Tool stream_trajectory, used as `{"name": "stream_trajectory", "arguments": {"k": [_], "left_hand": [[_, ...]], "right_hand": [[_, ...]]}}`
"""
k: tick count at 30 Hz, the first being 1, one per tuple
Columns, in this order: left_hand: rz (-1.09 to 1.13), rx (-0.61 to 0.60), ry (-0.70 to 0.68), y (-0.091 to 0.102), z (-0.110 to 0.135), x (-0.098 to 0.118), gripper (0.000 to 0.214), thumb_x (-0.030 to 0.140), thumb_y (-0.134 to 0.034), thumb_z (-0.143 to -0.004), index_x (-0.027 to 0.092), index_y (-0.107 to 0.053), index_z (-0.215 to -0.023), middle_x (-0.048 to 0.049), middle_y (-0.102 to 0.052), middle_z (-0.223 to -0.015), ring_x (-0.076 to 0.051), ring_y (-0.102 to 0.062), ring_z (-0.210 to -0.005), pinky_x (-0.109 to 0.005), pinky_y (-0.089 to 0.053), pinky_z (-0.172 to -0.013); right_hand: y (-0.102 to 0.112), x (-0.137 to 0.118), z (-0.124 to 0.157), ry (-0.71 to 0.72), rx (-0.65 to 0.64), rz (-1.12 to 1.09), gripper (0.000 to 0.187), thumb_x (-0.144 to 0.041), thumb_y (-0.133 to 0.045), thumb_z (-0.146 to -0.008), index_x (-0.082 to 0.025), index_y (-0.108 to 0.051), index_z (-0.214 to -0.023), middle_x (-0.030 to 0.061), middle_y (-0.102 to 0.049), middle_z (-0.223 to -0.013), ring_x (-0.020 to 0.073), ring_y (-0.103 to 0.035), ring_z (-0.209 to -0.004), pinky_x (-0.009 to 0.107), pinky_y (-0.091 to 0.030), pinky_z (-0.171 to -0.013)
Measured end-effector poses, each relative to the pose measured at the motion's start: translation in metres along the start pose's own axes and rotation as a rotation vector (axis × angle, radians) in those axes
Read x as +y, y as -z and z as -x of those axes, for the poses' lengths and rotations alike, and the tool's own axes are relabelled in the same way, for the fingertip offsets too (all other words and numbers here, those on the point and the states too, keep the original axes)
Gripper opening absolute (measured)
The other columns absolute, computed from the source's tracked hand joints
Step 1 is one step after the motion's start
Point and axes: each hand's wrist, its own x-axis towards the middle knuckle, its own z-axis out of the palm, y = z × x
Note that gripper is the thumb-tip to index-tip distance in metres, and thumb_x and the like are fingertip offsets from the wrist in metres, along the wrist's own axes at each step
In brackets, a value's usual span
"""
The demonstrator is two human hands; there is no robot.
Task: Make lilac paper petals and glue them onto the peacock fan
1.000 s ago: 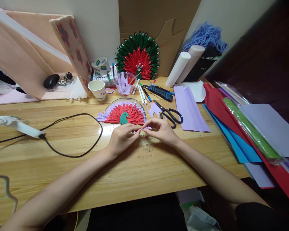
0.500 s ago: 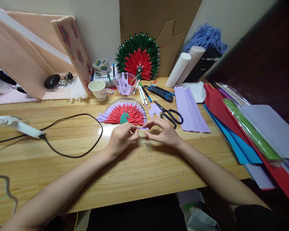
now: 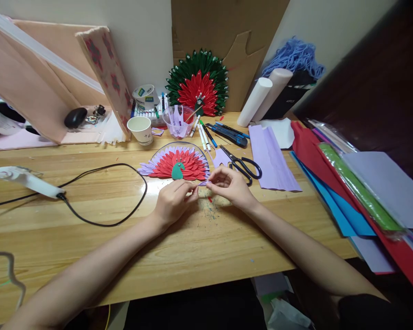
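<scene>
Between my hands is a small purple paper petal (image 3: 203, 183). My left hand (image 3: 175, 201) pinches its left end, and my right hand (image 3: 232, 187) pinches its right end between thumb and fingers. Just beyond them lies a paper peacock (image 3: 179, 170) with a green body and a fan of red and purple petals on a clear round backing. Black-handled scissors (image 3: 242, 164) rest beyond my right hand, beside a cut purple paper scrap (image 3: 221, 156). A tiny red scrap (image 3: 209, 199) lies on the table below my fingers.
A glue gun (image 3: 30, 181) with a looping black cord lies left. Behind stand a paper cup (image 3: 140, 130), a clear bowl (image 3: 179, 123) of purple pieces, and a finished green-and-red peacock (image 3: 197, 85). Markers, a utility knife (image 3: 230, 135), purple paper (image 3: 271, 158) and coloured sheets (image 3: 344, 183) sit right.
My right hand's fingers have closed onto the right end of the purple petal, where thumb and finger were apart before. My left hand keeps its pinch.
</scene>
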Motion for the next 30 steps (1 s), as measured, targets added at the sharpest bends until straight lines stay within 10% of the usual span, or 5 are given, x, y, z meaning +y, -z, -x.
{"name": "stream_trajectory", "arguments": {"k": [30], "left_hand": [[0.056, -0.062, 0.158, -0.001, -0.001, 0.001, 0.003, 0.017, -0.053, -0.08, 0.015, -0.055, -0.078, -0.0019, -0.06, -0.067, -0.011, -0.054, -0.059, -0.023, -0.042, -0.057]], "right_hand": [[0.0, 0.003, -0.005, -0.161, -0.151, -0.066, 0.024, -0.037, -0.064, -0.071, -0.016, -0.054, -0.076, -0.0025, -0.056, -0.063, 0.0089, -0.052, -0.052, 0.023, -0.044, -0.051]]}}
